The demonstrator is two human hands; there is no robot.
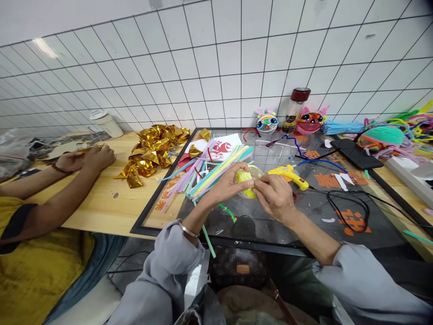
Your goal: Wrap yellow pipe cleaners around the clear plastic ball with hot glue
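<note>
Between my two hands is a small clear round container (pixel 256 172) with yellow pipe cleaner (pixel 242 176) wound over its side. My left hand (pixel 227 184) grips it from the left, thumb lying across the yellow winding. At its right edge the fingers of my right hand (pixel 275 195) are pinched together by the winding; what lies between those fingertips is hidden. A yellow glue gun (pixel 287 173) rests just behind my right hand. Beside my left hand lies a loose bundle of pastel pipe cleaners (pixel 219 174), with a short green piece (pixel 227 211) in front.
Two decorated animal faces (pixel 267 123) and a lidded bottle (pixel 293 113) stand by the tiled wall. A black phone (pixel 356 152) and a looped cable (pixel 352 203) lie right. Left, another person's hands (pixel 91 158) work near gold foil pieces (pixel 152 146) and a white jar (pixel 107 124).
</note>
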